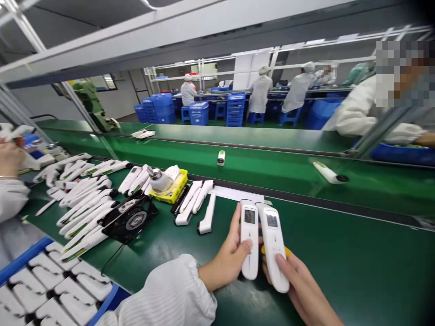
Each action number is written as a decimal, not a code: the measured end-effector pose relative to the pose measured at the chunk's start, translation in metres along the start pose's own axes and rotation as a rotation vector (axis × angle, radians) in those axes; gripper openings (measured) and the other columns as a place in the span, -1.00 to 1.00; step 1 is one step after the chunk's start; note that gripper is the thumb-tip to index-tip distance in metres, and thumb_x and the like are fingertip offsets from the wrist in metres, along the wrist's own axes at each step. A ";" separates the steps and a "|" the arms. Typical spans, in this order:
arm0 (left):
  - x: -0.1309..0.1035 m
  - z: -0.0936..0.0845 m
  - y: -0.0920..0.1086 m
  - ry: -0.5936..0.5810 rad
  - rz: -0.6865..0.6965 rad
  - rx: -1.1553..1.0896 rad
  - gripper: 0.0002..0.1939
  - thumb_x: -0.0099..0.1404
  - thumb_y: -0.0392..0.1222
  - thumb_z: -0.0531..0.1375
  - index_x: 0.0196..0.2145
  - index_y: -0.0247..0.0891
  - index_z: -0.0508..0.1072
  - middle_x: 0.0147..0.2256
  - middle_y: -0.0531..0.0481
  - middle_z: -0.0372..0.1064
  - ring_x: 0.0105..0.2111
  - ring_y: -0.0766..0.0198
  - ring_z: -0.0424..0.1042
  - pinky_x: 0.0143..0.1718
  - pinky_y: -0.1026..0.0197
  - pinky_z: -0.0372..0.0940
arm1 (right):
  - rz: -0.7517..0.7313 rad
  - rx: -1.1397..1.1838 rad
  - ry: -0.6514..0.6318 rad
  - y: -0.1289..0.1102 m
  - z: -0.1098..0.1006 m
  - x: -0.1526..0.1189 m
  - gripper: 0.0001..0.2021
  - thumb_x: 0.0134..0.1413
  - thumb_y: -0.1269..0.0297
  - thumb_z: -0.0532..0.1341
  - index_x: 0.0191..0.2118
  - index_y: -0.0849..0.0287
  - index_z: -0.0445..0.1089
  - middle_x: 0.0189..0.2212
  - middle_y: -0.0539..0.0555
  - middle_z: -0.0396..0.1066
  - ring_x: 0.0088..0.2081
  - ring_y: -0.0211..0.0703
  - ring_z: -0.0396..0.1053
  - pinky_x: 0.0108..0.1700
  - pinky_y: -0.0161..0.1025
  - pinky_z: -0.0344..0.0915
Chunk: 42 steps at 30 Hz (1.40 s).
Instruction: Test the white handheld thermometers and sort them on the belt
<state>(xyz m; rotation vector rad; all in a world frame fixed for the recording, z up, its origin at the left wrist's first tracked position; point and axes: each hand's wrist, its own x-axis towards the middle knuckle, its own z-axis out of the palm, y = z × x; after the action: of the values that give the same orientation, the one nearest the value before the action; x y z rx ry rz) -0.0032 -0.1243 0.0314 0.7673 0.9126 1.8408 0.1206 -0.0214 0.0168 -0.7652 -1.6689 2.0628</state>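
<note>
My left hand (231,258) is closed round a white infrared thermometer (249,226), its thumb on the front below a small grey display. Beside it, my right hand (299,280) grips a second white infrared thermometer (273,231), thumb likewise on the front face. Both displays face me, and the two thermometers are side by side, nearly touching at the top. Something yellow (288,251) shows at the fingers of my right hand; I cannot make out what it is. Left of my hands, several more white thermometers (206,213) lie on the green bench.
A yellow tray (170,195) holds a metal-topped bottle (159,180). A black fan (134,219) stands near many white thermometers (86,203). At lower left is a blue crate (112,301) of white housings. Beyond runs a green conveyor belt (272,163). A co-worker's hand (10,158) is at left.
</note>
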 end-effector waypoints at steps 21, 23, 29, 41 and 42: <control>0.032 -0.041 0.006 0.245 -0.052 0.558 -0.28 0.11 -0.14 0.25 0.18 -0.19 0.06 -0.42 0.11 0.28 -0.64 0.41 0.24 -0.61 0.31 0.23 | -0.285 -0.517 0.087 -0.003 -0.042 0.027 -0.79 0.04 0.15 0.22 -0.27 0.19 0.38 -0.55 0.02 0.34 -0.58 -0.22 0.25 -0.52 -0.27 0.25; 0.032 -0.053 0.008 0.299 -0.040 0.652 -0.37 0.12 -0.18 0.23 0.13 -0.20 0.13 -0.36 0.06 0.29 -0.59 0.39 0.28 -0.54 0.27 0.28 | -0.432 -0.659 0.021 -0.005 -0.049 0.030 -0.84 0.10 0.26 0.13 -0.22 0.16 0.36 -0.39 0.08 0.40 -0.47 -0.16 0.35 -0.43 -0.23 0.31; 0.036 -0.072 0.022 0.365 -0.065 0.978 -0.49 0.20 -0.21 0.19 0.09 -0.24 0.19 -0.11 -0.13 0.30 -0.56 0.40 0.32 -0.51 0.22 0.31 | -0.677 -0.948 -0.124 -0.015 -0.046 0.035 -0.77 0.21 0.42 -0.02 -0.11 0.11 0.32 -0.10 0.13 0.34 -0.17 -0.16 0.41 -0.14 -0.24 0.35; 0.114 -0.089 0.055 0.160 -0.099 1.619 -0.70 0.32 -0.13 0.15 -0.05 -0.32 0.36 -0.08 -0.12 0.34 -0.14 0.15 0.39 -0.12 -0.01 0.34 | -0.798 -1.330 -0.377 -0.028 0.011 0.111 -0.80 0.21 0.50 0.01 -0.23 0.22 0.37 -0.14 0.18 0.34 -0.21 -0.10 0.35 -0.17 -0.19 0.30; 0.115 -0.088 0.056 0.131 -0.101 1.673 -0.71 0.32 -0.12 0.15 -0.05 -0.32 0.36 -0.08 -0.12 0.34 -0.13 0.14 0.39 -0.10 -0.02 0.33 | -0.799 -1.323 -0.385 -0.028 0.015 0.119 -0.81 0.19 0.50 0.03 -0.22 0.22 0.37 -0.16 0.17 0.35 -0.20 -0.09 0.35 -0.15 -0.19 0.30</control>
<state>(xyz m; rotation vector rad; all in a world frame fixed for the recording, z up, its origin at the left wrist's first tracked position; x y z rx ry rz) -0.1439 -0.0597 0.0459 1.4492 2.5066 0.6595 0.0172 0.0448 0.0255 0.1077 -2.8481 0.4055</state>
